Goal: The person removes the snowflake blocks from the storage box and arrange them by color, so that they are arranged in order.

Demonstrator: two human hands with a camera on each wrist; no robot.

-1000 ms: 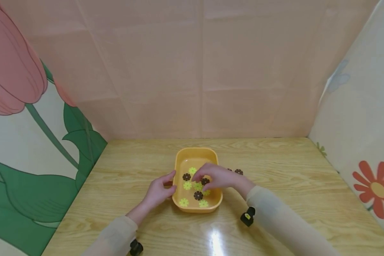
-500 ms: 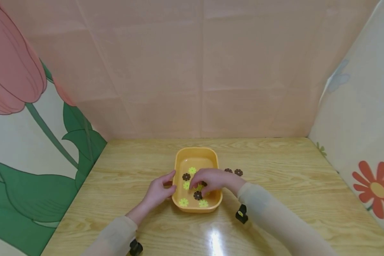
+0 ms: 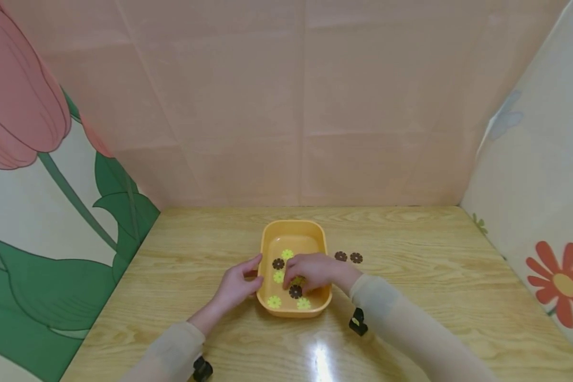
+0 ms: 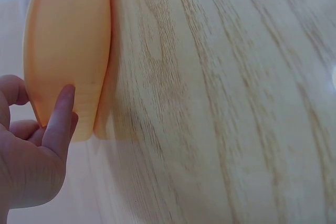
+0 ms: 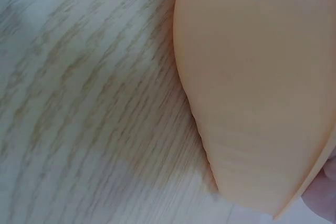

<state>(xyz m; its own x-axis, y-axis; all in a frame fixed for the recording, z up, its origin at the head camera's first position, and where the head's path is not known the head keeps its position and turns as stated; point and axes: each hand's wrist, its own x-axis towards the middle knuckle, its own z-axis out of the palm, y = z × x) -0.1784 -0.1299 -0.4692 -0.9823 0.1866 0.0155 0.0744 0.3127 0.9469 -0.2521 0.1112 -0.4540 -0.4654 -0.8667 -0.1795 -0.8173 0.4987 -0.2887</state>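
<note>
An orange-yellow tray (image 3: 293,314) holds several flower-shaped pieces, some yellow-green (image 3: 274,302) and some dark brown (image 3: 278,263). At its left side my left hand (image 3: 236,284) grips the rim; in the left wrist view the left hand (image 4: 39,150) has fingers on both sides of the tray wall (image 4: 73,35). My right hand (image 3: 315,269) reaches inside over the right rim, its fingers bent down among the pieces near a brown one (image 3: 295,291). Whether it pinches a piece is hidden. The right wrist view shows mostly the tray's outer wall (image 5: 252,77), with the right hand (image 5: 321,190) at the lower right edge.
Two dark brown flower pieces (image 3: 356,258) lie on the wooden table (image 3: 410,249) just right of the tray. A pink sheet (image 3: 296,106) stands behind, with flower-printed panels at both sides. Black wrist cameras sit at both sleeves.
My right hand has moved lower and slightly toward the near side within the tray, its fingers drawing down over the pieces. The two brown pieces outside show more fully. My left hand has stayed put.
</note>
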